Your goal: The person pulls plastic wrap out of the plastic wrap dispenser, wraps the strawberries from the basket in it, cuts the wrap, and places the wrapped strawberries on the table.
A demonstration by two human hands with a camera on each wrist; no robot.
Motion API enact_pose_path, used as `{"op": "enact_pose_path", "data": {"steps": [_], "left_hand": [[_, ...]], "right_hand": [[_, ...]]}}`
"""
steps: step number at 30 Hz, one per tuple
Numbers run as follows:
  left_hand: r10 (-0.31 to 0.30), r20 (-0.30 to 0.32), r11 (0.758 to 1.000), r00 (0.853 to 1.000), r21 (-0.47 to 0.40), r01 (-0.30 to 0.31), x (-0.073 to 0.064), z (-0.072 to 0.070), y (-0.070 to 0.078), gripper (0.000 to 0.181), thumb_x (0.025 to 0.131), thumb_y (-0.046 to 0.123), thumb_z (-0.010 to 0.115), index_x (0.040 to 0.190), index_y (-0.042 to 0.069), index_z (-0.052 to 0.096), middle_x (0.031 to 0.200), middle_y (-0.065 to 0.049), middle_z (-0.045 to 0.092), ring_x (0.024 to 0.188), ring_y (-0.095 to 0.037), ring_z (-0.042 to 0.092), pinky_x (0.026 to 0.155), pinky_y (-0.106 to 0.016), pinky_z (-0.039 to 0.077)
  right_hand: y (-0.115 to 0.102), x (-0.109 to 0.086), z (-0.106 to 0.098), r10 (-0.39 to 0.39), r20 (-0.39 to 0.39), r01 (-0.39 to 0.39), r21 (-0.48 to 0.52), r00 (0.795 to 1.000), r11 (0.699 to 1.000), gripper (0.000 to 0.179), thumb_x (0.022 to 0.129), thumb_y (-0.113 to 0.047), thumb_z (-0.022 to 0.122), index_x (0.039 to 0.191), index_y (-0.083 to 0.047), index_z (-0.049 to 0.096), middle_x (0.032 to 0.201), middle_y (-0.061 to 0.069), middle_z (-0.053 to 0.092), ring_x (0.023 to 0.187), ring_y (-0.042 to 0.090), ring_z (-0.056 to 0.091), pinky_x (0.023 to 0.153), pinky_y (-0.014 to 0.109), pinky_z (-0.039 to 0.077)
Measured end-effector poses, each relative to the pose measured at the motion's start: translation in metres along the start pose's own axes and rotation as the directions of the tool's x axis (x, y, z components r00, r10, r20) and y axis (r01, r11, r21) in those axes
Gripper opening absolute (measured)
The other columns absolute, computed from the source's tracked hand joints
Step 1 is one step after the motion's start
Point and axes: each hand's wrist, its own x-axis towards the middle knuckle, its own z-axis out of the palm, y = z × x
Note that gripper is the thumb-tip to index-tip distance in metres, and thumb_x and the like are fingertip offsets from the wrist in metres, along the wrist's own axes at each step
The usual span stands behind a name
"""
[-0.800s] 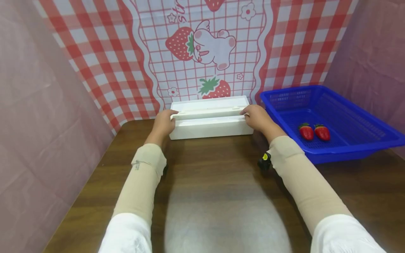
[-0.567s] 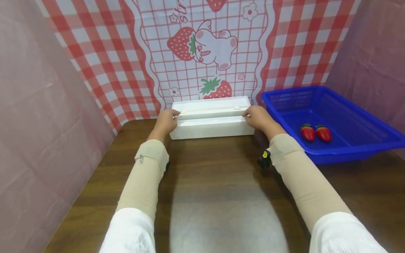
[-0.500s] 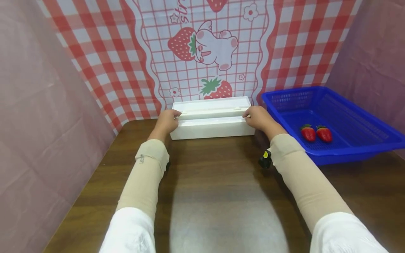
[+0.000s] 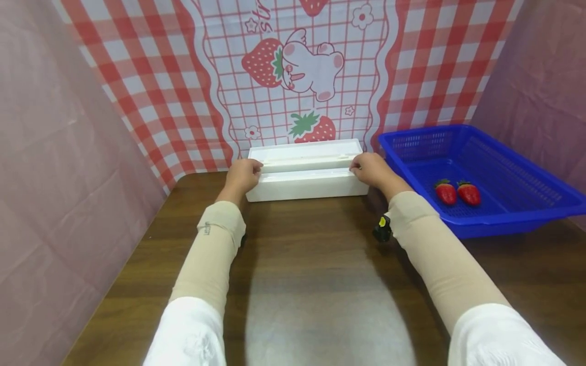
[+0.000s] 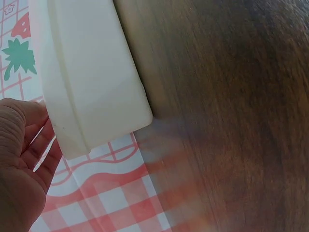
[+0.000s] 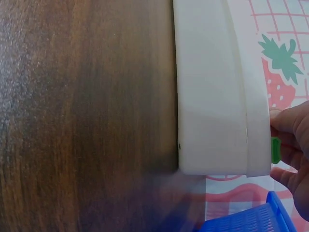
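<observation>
A long white box [image 4: 308,188] stands at the far edge of the table, against the printed cloth. Behind its front wall runs a cream lid or inner strip [image 4: 305,164]; how the parts join is hard to tell. My left hand [image 4: 242,175] is at the left end and pinches the strip's edge, with thumb and curled fingers at the rim in the left wrist view. At the right end my right hand [image 4: 370,169] pinches the opposite edge. A small green piece [image 6: 275,150] shows beside its fingers in the right wrist view. The fingertips are partly hidden behind the box.
To the right, a blue plastic basket [image 4: 508,221] holds two strawberries [image 4: 458,193], close to my right forearm. Red-and-white patterned cloth [image 4: 316,66] hangs behind the box. Pink drapes [image 4: 59,178] flank the brown wooden table [image 4: 311,244].
Both hands stay at the ends of the box with slight finger shifts. The cream strip appears slightly tipped, and its pale end beside my left fingers no longer shows. Basket and strawberries are unchanged.
</observation>
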Motion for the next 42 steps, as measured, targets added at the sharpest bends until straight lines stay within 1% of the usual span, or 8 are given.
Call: {"op": "enact_pose_path", "data": {"steps": [5, 8, 11, 15, 22, 29, 36, 42], "left_hand": [[-0.018, 0.017, 1.0, 1.0, 0.021, 0.018, 0.002, -0.003, 0.002, 0.029, 0.09, 0.005, 0.063, 0.118, 0.005, 0.069, 0.115, -0.013, 0.068, 0.107, -0.029, 0.062, 0.092, -0.042, 0.05], [-0.024, 0.024, 0.999, 0.999, 0.041, 0.023, 0.003, -0.004, 0.005, 0.025, 0.091, 0.006, 0.063, 0.114, 0.006, 0.072, 0.114, -0.011, 0.069, 0.105, -0.03, 0.062, 0.09, -0.042, 0.051], [-0.033, 0.015, 0.996, 0.999, 0.078, 0.032, 0.004, -0.005, 0.006, 0.022, 0.091, 0.005, 0.061, 0.109, 0.008, 0.074, 0.112, -0.009, 0.07, 0.106, -0.03, 0.062, 0.089, -0.042, 0.051], [-0.035, -0.008, 0.994, 0.999, 0.107, 0.036, 0.005, -0.005, 0.006, 0.022, 0.092, 0.006, 0.06, 0.107, 0.009, 0.075, 0.113, -0.008, 0.07, 0.109, -0.03, 0.062, 0.093, -0.042, 0.05], [-0.061, -0.032, 0.995, 0.998, 0.081, 0.064, 0.001, -0.006, 0.003, 0.019, 0.094, 0.011, 0.06, 0.107, 0.008, 0.075, 0.113, -0.009, 0.07, 0.108, -0.03, 0.062, 0.093, -0.042, 0.05], [-0.07, -0.054, 0.997, 0.996, 0.035, 0.072, -0.003, -0.005, 0.001, 0.018, 0.094, 0.009, 0.061, 0.105, 0.006, 0.074, 0.111, -0.011, 0.07, 0.106, -0.03, 0.063, 0.093, -0.042, 0.05], [-0.069, -0.079, 0.997, 0.994, 0.025, 0.071, -0.007, -0.004, 0.001, 0.016, 0.093, 0.009, 0.062, 0.102, 0.005, 0.075, 0.107, -0.011, 0.072, 0.102, -0.029, 0.065, 0.091, -0.041, 0.051], [-0.08, -0.082, 0.996, 0.993, 0.023, 0.082, -0.007, -0.005, 0.002, 0.017, 0.094, 0.009, 0.061, 0.103, 0.005, 0.075, 0.107, -0.011, 0.072, 0.101, -0.029, 0.065, 0.09, -0.041, 0.051]], "right_hand": [[-0.001, 0.002, -0.002, -0.018, 0.0, 0.018, -0.019, 1.0, 1.0, 0.016, 0.093, -0.004, 0.057, 0.096, 0.008, 0.068, 0.092, 0.021, 0.068, 0.086, 0.035, 0.06, 0.082, 0.049, 0.048], [-0.001, 0.004, -0.004, -0.025, -0.012, 0.025, -0.022, 1.0, 0.999, 0.016, 0.093, -0.003, 0.056, 0.096, 0.008, 0.067, 0.094, 0.022, 0.068, 0.089, 0.036, 0.061, 0.085, 0.05, 0.048], [-0.001, 0.006, -0.006, -0.021, -0.019, 0.02, -0.017, 1.0, 1.0, 0.017, 0.093, -0.003, 0.054, 0.097, 0.008, 0.066, 0.095, 0.023, 0.067, 0.09, 0.036, 0.06, 0.086, 0.05, 0.048], [0.0, 0.008, -0.007, -0.017, -0.024, 0.016, -0.019, 1.0, 1.0, 0.015, 0.089, -0.005, 0.057, 0.092, 0.007, 0.066, 0.088, 0.021, 0.066, 0.084, 0.035, 0.059, 0.081, 0.05, 0.048], [0.0, 0.011, -0.003, -0.009, -0.01, 0.008, -0.055, 1.0, 0.998, 0.01, 0.09, -0.006, 0.06, 0.09, 0.003, 0.064, 0.086, 0.017, 0.065, 0.083, 0.034, 0.059, 0.079, 0.049, 0.048], [0.003, 0.01, -0.004, -0.019, -0.032, 0.018, -0.035, 0.999, 0.999, 0.008, 0.09, -0.002, 0.059, 0.092, 0.004, 0.063, 0.089, 0.019, 0.066, 0.086, 0.036, 0.06, 0.082, 0.05, 0.048], [0.004, 0.011, -0.004, -0.025, -0.005, 0.025, -0.031, 1.0, 0.999, 0.009, 0.091, -0.003, 0.057, 0.094, 0.004, 0.063, 0.091, 0.02, 0.066, 0.089, 0.036, 0.059, 0.085, 0.05, 0.048], [0.0, 0.011, -0.011, -0.039, 0.026, 0.04, -0.017, 0.999, 0.999, 0.015, 0.084, -0.002, 0.063, 0.096, 0.007, 0.064, 0.088, 0.018, 0.065, 0.085, 0.033, 0.059, 0.083, 0.048, 0.049]]}}
